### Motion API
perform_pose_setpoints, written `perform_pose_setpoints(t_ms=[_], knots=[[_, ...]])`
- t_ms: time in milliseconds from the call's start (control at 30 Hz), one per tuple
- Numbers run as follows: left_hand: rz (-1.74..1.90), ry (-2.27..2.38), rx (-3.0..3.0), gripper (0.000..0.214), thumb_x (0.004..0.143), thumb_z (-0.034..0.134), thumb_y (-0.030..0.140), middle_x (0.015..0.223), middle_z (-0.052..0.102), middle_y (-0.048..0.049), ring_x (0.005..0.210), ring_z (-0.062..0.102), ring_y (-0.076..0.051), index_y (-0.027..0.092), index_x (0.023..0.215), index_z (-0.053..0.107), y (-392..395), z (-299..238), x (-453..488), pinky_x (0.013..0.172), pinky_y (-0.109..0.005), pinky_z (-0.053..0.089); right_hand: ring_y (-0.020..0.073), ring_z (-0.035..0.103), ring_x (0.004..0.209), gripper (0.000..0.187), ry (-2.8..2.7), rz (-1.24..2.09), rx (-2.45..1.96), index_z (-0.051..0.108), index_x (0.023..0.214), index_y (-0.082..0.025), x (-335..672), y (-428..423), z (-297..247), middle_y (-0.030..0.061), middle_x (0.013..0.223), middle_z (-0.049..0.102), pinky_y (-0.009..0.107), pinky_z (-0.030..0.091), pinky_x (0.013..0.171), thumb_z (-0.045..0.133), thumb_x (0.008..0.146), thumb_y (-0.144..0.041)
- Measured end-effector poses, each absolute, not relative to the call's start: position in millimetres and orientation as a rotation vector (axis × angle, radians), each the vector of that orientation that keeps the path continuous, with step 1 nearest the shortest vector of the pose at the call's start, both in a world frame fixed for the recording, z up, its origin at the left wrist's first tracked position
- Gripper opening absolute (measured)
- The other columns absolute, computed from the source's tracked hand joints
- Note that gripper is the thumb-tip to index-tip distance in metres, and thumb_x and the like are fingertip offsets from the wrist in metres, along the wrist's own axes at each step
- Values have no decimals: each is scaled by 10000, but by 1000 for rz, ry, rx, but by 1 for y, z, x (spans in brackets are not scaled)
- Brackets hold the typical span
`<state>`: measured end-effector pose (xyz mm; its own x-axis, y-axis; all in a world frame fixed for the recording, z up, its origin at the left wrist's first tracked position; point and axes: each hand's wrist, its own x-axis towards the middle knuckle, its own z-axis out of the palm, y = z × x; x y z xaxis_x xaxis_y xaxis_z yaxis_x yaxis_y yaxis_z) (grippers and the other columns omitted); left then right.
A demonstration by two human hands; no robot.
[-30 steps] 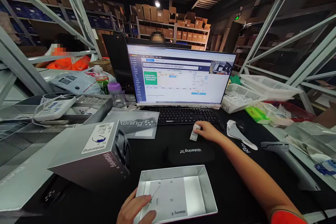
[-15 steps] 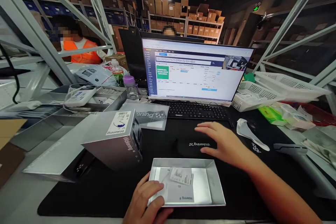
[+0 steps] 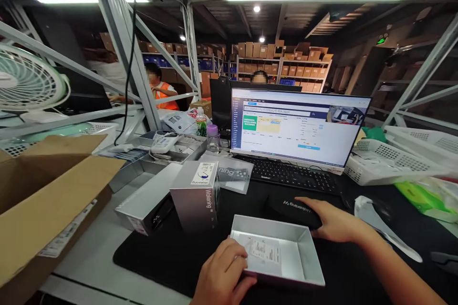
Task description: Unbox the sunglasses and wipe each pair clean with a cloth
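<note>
My left hand (image 3: pixel 223 269) is closed over the near left corner of an open silver-grey box (image 3: pixel 313 252), fingers inside the wall and thumb outside. Inside the box lie printed papers (image 3: pixel 266 250), partly in clear plastic. Behind the box, a flat black case (image 3: pixel 291 208) with white lettering rests on the black mat (image 3: pixel 157 262). My right hand (image 3: pixel 334 221) grips this case at its right end, index finger along the far edge and thumb at the near edge. A silver carton (image 3: pixel 195 200) with a product label stands left of the open box.
Another silver box (image 3: pixel 150 195) lies beside the carton. An open cardboard box (image 3: pixel 64 209) fills the left front. Behind are a keyboard (image 3: pixel 293 175) and a monitor (image 3: pixel 286 131). White baskets (image 3: pixel 375 162) and a scanner-like grey handle (image 3: pixel 443 262) are at right.
My right hand has come down onto the black case and closed on its end. The view has swung left and up, bringing in the fan and cardboard box. My left hand stays on the silver box.
</note>
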<state>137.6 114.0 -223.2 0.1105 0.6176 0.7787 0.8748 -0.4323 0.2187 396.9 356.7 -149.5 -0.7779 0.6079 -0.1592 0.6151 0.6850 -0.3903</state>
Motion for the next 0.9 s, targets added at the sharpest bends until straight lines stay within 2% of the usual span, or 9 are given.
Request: perform_pose_setpoints(t_ms=[100, 200, 333, 433, 533, 633, 733, 833, 900], knots=[[-1118, -1706, -2067, 263, 768, 755, 100, 906, 636, -34, 861, 608, -203, 197, 857, 527, 136, -207, 148, 697, -316, 542, 349, 466, 1385, 892, 3014, -601, 1246, 364, 1531, -143, 415, 380, -138, 145, 1540, 459, 470, 334, 1182, 687, 723, -335], [-1057, -1802, -2051, 320, 710, 817, 116, 934, 637, -11, 870, 598, -195, 201, 833, 534, 165, -193, 160, 696, -311, 536, 367, 515, 1336, 868, 3123, -572, 1475, 327, 1530, -202, 439, 396, -125, 127, 1482, 528, 495, 388, 1133, 671, 770, -440], [-977, -1831, -2055, 299, 728, 839, 271, 950, 642, 12, 890, 599, -182, 207, 800, 556, 209, -188, 172, 700, -288, 541, 405, 562, 1280, 854, 3168, -606, 1644, 319, 1519, -261, 458, 402, -115, 126, 1421, 586, 522, 444, 1070, 653, 796, -568], [-928, -1848, -2025, 290, 760, 814, 339, 934, 640, 3, 886, 614, -190, 193, 792, 566, 238, -191, 177, 665, -292, 544, 403, 550, 1294, 842, 3188, -687, 1577, 342, 1505, -258, 457, 395, -111, 130, 1430, 577, 520, 437, 1082, 673, 788, -550], [-876, -1832, -1982, 248, 794, 780, 317, 908, 643, -18, 878, 636, -205, 174, 808, 578, 258, -197, 180, 672, -317, 561, 376, 509, 1339, 832, 3198, -763, 1499, 363, 1495, -264, 449, 383, -107, 108, 1470, 539, 515, 395, 1126, 699, 775, -510], [-836, -1756, -1891, 266, 774, 793, 270, 1037, 666, -90, 1007, 645, -265, 159, 930, 609, 261, -199, 180, 883, -456, 566, 362, 490, 1358, 835, 3205, -831, 1490, 368, 1497, -259, 442, 371, -101, 95, 1478, 531, 510, 382, 1138, 706, 766, -480], [-809, -1578, -1797, 481, 823, 746, 293, 1359, 558, -170, 1292, 516, -327, 168, 1241, 546, 236, -189, 172, 1147, -609, 337, 358, 493, 1357, 848, 3204, -911, 1493, 370, 1501, -262, 437, 361, -97, 86, 1472, 543, 510, 380, 1142, 712, 753, -466], [-814, -1452, -1600, 465, 885, 665, 280, 1419, 505, -174, 1377, 417, -330, 190, 1312, 503, 193, -161, 150, 1205, -646, 153, 353, 512, 1342, 846, 3201, -1003, 1445, 385, 1494, -276, 436, 354, -96, 71, 1464, 553, 498, 403, 1131, 723, 741, -458], [-761, -1539, -1285, 496, 865, 674, 341, 1405, 504, -186, 1364, 426, -353, 184, 1307, 512, 166, -133, 128, 1194, -633, 206, 354, 523, 1332, 846, 3204, -1040, 1410, 395, 1491, -282, 435, 349, -96, 67, 1458, 560, 488, 420, 1122, 732, 736, -460]])
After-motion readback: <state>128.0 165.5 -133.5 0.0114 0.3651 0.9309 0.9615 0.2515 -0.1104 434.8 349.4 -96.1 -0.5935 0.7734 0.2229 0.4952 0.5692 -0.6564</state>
